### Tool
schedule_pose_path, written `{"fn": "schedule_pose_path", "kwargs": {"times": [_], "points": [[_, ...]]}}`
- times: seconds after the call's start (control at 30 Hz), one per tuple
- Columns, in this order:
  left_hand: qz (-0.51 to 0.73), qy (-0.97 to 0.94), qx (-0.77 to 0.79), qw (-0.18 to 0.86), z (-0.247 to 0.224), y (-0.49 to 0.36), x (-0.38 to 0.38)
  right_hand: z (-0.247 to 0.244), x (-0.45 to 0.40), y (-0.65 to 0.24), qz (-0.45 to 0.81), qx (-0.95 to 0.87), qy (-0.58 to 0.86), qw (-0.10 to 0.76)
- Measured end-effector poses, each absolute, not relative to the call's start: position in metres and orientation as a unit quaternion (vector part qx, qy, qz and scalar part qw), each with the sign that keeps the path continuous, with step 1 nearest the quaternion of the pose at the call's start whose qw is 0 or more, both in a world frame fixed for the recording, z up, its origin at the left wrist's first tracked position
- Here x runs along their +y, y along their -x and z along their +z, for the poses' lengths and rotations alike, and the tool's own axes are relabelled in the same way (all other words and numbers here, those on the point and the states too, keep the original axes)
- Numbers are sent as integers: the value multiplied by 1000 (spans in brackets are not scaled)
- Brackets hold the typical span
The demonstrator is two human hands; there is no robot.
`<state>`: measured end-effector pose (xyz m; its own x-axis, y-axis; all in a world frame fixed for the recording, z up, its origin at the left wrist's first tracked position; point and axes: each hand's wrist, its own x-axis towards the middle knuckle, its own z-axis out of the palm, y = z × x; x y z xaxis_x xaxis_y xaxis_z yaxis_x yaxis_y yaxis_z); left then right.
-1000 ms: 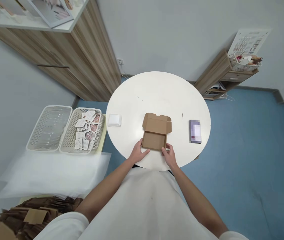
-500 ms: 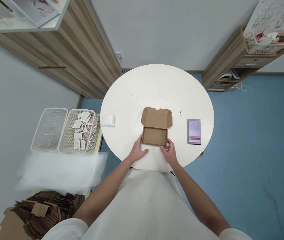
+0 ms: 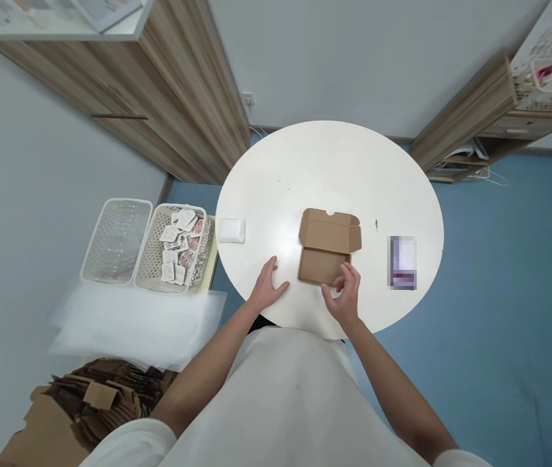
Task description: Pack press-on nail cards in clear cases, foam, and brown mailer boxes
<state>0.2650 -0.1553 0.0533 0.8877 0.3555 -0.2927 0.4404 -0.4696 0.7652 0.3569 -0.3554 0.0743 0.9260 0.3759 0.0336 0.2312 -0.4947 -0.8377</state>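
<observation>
An unfolded-lid brown cardboard box (image 3: 322, 264) lies on the white oval table (image 3: 300, 159), its lid tipped back and its inside bare. My right hand (image 3: 346, 295) is at the box's front right corner, thumb and fingers apart; whether they touch the cardboard I cannot tell. Left of the box, my left hand (image 3: 266, 285) is open with fingers spread, holding nothing and apart from the box. A small white packet (image 3: 231, 230) rests near the table's left edge. Toward the right edge lies a pixelated purplish rectangular thing (image 3: 403, 263).
Left of the table stand two white baskets, one with a clear plastic filling (image 3: 117, 240), the other (image 3: 147, 259) holding small labelled packets (image 3: 178, 243). Translucent sheets (image 3: 139, 321) and a pile of flat brown cardboard (image 3: 110, 395) lie nearer me. A wooden cabinet (image 3: 183, 97) stands behind.
My left hand has let go of the box's left side and now sits apart from it. My right hand has shifted up over the front right corner. The view has swung left.
</observation>
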Motion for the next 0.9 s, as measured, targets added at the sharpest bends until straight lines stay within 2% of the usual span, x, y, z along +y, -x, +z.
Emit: {"fn": "schedule_pose_path", "kwargs": {"times": [0.13, 0.2, 0.3, 0.4, 0.5, 0.67, 0.9], "points": [[34, -879, 307, 365, 53, -245, -100, 88, -288, -347, 166, -270, 850, 421], [62, -863, 360, 349, 50, -237, -71, 86, -251, -341, 235, -282, 841, 398], [73, -812, 423, 395, 44, -234, -32, 74, -200, -338, 335, -239, 819, 400], [58, -758, 439, 479, 38, -243, -2, 61, -155, -343, 398, -142, 789, 446], [62, -757, 423, 494, 35, -255, 15, 52, -116, -350, 396, -88, 781, 474], [31, -796, 397, 457, 33, -266, 23, 44, -80, -353, 382, -59, 764, 516], [49, -763, 402, 503, 33, -258, 7, 39, -95, -348, 328, -38, 803, 496]]}}
